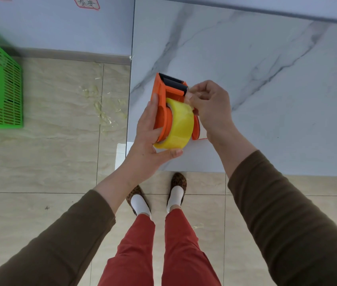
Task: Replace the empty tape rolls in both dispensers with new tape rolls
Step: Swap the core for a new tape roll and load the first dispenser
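Note:
An orange tape dispenser (160,93) with a black serrated blade at its far end is held above the near left corner of the marble table (246,69). A full yellow tape roll (179,124) sits in it. My left hand (149,137) grips the dispenser and roll from the left and below. My right hand (209,104) pinches the loose tape end at the top of the roll, just behind the black roller. Only this one dispenser is in view.
A green slatted plastic basket (2,89) stands on the tiled floor at far left. Scraps of clear tape (105,108) lie on the floor beside the table's left edge. A white sheet (122,153) sticks out at the table's near left corner.

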Demonstrator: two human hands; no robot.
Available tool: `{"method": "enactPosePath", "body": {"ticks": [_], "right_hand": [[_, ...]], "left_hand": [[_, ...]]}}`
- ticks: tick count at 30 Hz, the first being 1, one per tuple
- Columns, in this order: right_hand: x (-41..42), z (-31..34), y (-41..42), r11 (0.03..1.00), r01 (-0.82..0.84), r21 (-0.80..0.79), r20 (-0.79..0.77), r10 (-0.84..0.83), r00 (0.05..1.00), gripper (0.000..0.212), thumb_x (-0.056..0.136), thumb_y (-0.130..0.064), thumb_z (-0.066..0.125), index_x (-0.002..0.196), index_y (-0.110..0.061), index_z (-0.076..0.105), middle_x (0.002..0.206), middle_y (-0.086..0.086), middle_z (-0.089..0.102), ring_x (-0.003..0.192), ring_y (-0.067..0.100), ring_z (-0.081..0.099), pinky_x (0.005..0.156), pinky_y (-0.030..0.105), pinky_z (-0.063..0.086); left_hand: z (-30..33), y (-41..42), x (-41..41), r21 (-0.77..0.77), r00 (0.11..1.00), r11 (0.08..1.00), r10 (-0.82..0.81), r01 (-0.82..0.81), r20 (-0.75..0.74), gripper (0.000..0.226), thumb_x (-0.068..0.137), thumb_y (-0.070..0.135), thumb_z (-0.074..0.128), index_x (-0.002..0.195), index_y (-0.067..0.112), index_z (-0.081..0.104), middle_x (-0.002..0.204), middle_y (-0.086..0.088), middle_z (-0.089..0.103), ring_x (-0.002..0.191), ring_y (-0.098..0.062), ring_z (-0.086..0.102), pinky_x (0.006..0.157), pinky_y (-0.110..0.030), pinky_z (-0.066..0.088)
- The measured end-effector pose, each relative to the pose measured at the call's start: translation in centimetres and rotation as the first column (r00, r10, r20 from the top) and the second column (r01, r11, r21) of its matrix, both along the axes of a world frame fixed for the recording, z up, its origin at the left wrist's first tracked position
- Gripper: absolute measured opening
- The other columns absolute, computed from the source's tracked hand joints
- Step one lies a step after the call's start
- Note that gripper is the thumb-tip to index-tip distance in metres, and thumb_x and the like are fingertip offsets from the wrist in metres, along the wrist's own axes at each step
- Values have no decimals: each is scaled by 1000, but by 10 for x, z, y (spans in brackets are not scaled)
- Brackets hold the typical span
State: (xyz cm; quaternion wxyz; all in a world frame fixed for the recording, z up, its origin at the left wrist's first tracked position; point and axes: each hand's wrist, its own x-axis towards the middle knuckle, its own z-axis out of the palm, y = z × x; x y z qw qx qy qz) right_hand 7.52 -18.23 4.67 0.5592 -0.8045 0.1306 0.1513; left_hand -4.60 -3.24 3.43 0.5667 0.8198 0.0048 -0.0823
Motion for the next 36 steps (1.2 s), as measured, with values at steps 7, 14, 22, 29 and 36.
{"method": "enactPosePath", "body": {"ticks": [7, 14, 22, 29, 36], "right_hand": [[-2, 4, 0, 991, 54, 123, 7, -55, 998, 21, 89, -8, 72, 77, -20, 60, 121, 8, 65, 113, 28, 67, 95, 45, 55], [6, 0, -10, 886, -43, 462, -80, 90, 993, 26, 98, -1, 60, 80, -17, 49, 104, 9, 67, 128, 28, 59, 79, 32, 53], [7, -2, -8, 957, -85, 276, 110, 57, 992, 22, 96, 0, 61, 82, -14, 49, 91, 11, 64, 80, 13, 63, 68, 29, 49], [7, 3, -11, 940, -58, 338, 108, 22, 994, 14, 98, 2, 58, 91, -6, 49, 88, 13, 63, 64, 20, 55, 63, 30, 47], [13, 10, -9, 949, -170, 265, 112, 145, 983, 9, 99, 3, 58, 97, -4, 52, 112, 37, 63, 101, 21, 67, 79, 34, 52]], "left_hand": [[6, -5, 3, -26, 1000, 1000, 7, -7, -9, 49, 80, 27, 84, 121, 1, 74, 178, -20, 4, 159, -29, 22, 128, -51, 26], [12, -3, 6, -79, 999, 996, -42, 44, 19, 28, 81, 22, 86, 106, 15, 78, 178, -19, 6, 163, -29, 18, 127, -58, 28], [19, -15, 14, -353, 967, 924, 56, -144, -248, 95, 81, 57, 77, 163, 41, 32, 174, 8, 27, 146, -6, 51, 113, -37, 53], [14, -22, 23, -364, 911, 888, 126, -279, -392, 121, 79, 29, 83, 170, 34, 2, 168, 1, 42, 140, -15, 60, 107, -37, 58], [12, -14, 22, -365, 941, 906, 93, -216, -326, 46, 75, 43, 83, 120, 49, 73, 176, -7, 21, 153, -32, 44, 113, -59, 51]]}}
